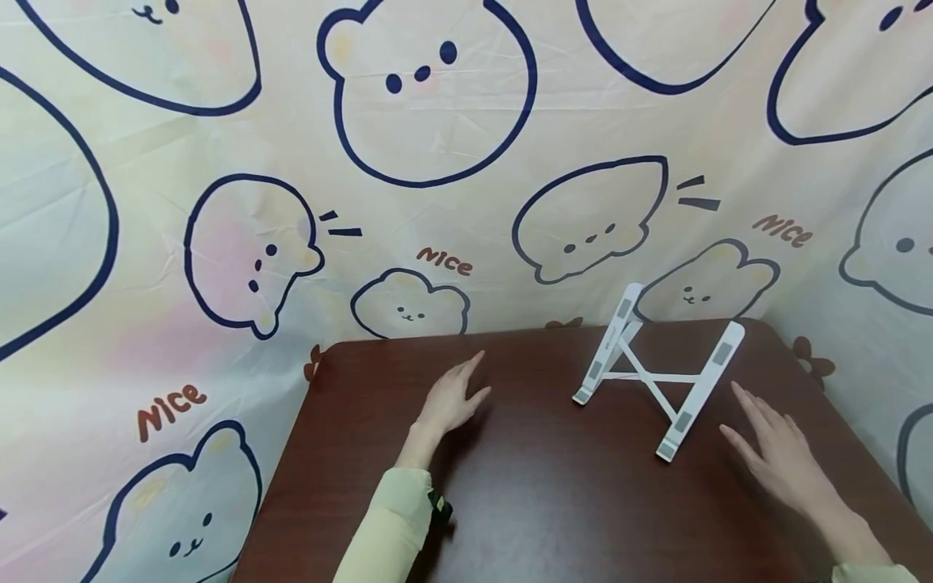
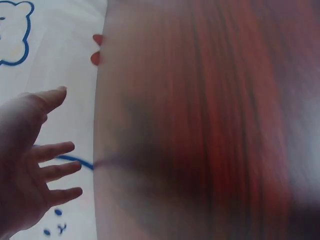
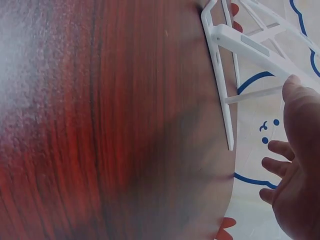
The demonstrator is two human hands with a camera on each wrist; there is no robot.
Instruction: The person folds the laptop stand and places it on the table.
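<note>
A white folding laptop stand (image 1: 649,376) with grey pads stands unfolded on the dark brown table (image 1: 539,486), right of the middle. My right hand (image 1: 783,457) hovers just to the right of it, fingers extended and holding nothing. In the right wrist view the thumb overlaps one arm of the stand (image 3: 255,47). Over the left part of the table my left hand (image 1: 448,401) reaches forward with its fingers spread, well apart from the stand. The left wrist view shows that hand (image 2: 30,160) with nothing in it.
Behind and beside the table hangs a pale cloth (image 1: 437,219) printed with cartoon animals and the word "Nice". The table's far edge (image 1: 496,334) runs close against it. A dark wrist camera (image 1: 440,508) sits at the left sleeve.
</note>
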